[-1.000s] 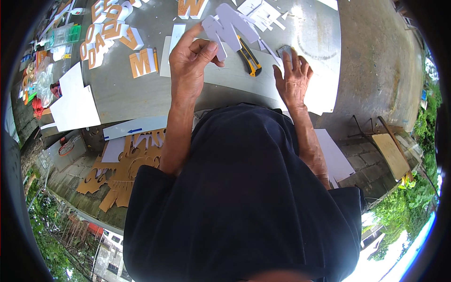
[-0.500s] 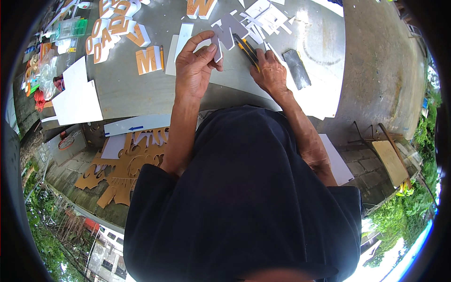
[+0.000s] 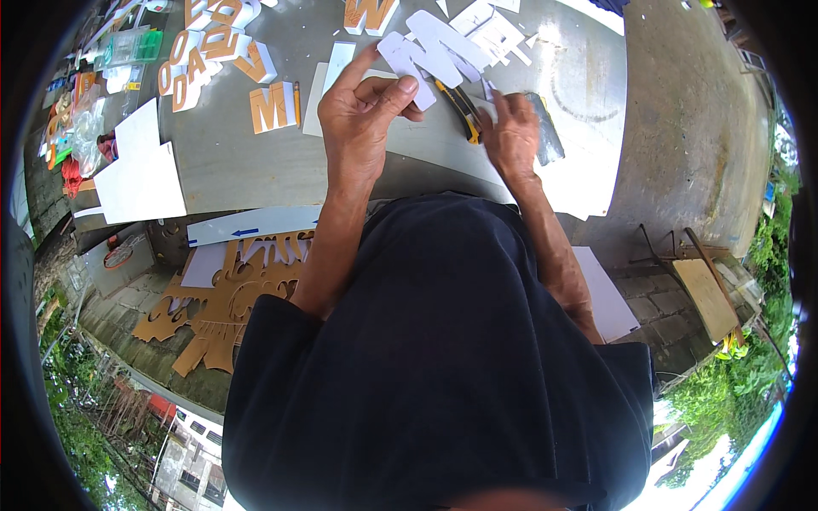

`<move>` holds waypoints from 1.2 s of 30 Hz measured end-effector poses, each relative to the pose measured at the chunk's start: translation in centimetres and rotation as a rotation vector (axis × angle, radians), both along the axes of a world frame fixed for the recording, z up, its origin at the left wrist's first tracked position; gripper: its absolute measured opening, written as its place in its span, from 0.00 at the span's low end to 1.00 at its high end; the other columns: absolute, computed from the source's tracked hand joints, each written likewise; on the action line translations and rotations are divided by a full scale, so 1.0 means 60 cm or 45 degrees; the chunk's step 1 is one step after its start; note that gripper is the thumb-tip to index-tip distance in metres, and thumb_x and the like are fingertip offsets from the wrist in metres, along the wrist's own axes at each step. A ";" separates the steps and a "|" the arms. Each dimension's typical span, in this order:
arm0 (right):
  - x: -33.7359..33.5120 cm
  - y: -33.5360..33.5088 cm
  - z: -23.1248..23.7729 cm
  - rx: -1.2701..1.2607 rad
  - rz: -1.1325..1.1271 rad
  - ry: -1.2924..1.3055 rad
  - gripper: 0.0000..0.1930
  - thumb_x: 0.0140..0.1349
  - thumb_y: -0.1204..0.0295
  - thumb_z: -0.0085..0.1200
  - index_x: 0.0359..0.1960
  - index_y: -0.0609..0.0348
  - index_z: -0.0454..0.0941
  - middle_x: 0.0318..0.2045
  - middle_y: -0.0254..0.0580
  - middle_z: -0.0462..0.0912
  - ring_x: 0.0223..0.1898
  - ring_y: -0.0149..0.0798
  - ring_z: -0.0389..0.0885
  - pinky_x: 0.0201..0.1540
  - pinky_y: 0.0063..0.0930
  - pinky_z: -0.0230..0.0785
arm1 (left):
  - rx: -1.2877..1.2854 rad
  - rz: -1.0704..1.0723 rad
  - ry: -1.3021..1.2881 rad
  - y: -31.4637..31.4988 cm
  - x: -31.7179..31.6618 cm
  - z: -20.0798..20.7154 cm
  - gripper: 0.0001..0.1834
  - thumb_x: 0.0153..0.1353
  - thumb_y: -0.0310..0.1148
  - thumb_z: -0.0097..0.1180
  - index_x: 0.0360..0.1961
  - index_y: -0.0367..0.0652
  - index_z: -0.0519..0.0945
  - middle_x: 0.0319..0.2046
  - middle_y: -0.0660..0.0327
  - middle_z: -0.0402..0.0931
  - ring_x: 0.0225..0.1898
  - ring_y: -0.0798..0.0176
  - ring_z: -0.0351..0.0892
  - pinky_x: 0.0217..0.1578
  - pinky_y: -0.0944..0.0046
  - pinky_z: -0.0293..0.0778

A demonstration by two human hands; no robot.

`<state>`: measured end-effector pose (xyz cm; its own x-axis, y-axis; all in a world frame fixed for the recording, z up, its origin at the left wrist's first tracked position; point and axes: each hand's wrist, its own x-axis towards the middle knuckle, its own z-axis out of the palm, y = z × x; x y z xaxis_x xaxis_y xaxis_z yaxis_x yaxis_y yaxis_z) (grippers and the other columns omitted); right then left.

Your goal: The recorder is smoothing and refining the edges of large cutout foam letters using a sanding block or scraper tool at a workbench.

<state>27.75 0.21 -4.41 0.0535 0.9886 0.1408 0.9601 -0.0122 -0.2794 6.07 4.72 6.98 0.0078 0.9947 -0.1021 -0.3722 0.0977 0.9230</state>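
Note:
My left hand pinches a white cut-out letter M by its lower left end, holding it tilted above the table. A yellow-and-black utility knife lies on the table between my hands, just left of my right hand. That hand is bent with its fingers pointing down at the white sheet, and it is smeared by motion. Thin white material shows by its fingertips, but whether they grip it is unclear. Partly behind the right hand lies a dark flat block.
White offcuts lie beyond the letter. Brown-faced block letters, including an M beside a pencil, stand on the left of the grey table. A white sheet overhangs the left edge. Brown cut-out sheets sit below the table.
My right hand has left the utility knife and moved slightly right and down. The letter M in my left hand has turned to show its white face and risen to the right.

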 end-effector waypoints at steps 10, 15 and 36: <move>0.079 -0.023 0.013 -0.343 -0.489 -0.100 0.32 0.54 0.60 0.69 0.62 0.52 0.73 0.53 0.49 0.76 0.56 0.52 0.72 0.57 0.54 0.61 | -0.082 -0.053 -0.162 0.003 0.005 -0.008 0.09 0.60 0.21 0.64 0.41 0.29 0.80 0.32 0.49 0.84 0.30 0.59 0.87 0.32 0.59 0.88; 0.103 -0.017 0.006 -0.292 -0.448 0.089 0.27 0.52 0.62 0.71 0.55 0.51 0.81 0.51 0.48 0.78 0.54 0.50 0.76 0.54 0.42 0.71 | -0.041 -0.082 -0.158 0.007 0.012 0.002 0.08 0.61 0.21 0.63 0.41 0.31 0.80 0.34 0.49 0.85 0.32 0.58 0.88 0.33 0.59 0.88; -0.033 -0.026 0.271 0.014 -0.346 1.329 0.12 0.61 0.77 0.62 0.46 0.66 0.81 0.27 0.40 0.85 0.28 0.22 0.79 0.32 0.19 0.71 | -0.081 -0.125 -0.180 -0.011 0.052 0.034 0.09 0.60 0.18 0.62 0.42 0.29 0.80 0.35 0.48 0.84 0.35 0.56 0.88 0.37 0.58 0.88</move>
<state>25.78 -1.36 11.87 0.3695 0.9246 -0.0927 0.2134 -0.1815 -0.9600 9.17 4.06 9.01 0.1233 0.9801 -0.1558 -0.4837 0.1964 0.8529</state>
